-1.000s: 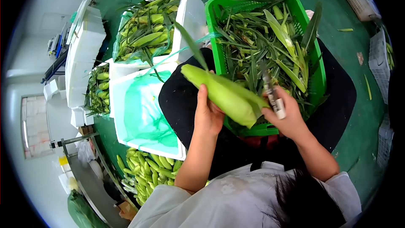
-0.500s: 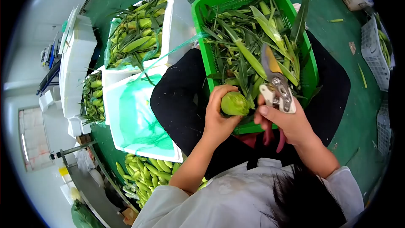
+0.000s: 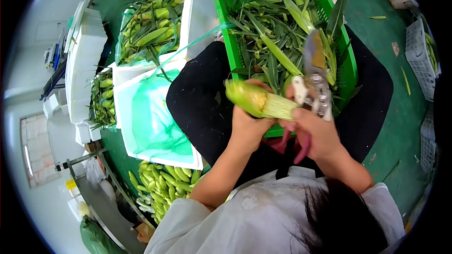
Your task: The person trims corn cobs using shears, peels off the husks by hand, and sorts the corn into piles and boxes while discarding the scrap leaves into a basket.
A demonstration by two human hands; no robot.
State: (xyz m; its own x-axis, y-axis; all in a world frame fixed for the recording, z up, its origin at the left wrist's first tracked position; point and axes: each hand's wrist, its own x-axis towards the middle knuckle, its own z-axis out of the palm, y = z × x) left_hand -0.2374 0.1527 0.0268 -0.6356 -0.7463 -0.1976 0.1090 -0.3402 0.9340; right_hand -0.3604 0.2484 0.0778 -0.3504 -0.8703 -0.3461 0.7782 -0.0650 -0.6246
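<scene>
My left hand [image 3: 248,126] is closed around an ear of corn [image 3: 245,98], which lies tilted with one end toward the left. From its cut-looking end a pale strip of husk [image 3: 278,107] stretches to my right hand [image 3: 319,134]. That hand is wrapped round pruning shears [image 3: 321,89] with red handles, their blade pointing up and away, and its thumb presses on the husk strip. Both hands are over the near edge of a green crate [image 3: 225,42] between my knees. Stripped husks and leaves [image 3: 263,49] fill the crate.
To the left, a white foam box [image 3: 200,16] holds unpeeled corn, and another foam box [image 3: 123,134] has a green plastic liner. Trimmed ears [image 3: 165,183] are piled near my left elbow. White crates [image 3: 419,56] stand at the far right on the green floor [image 3: 372,80].
The ear has turned from facing me end-on to lying sideways. A husk strip now stretches between it and my right hand, which has shifted with the shears.
</scene>
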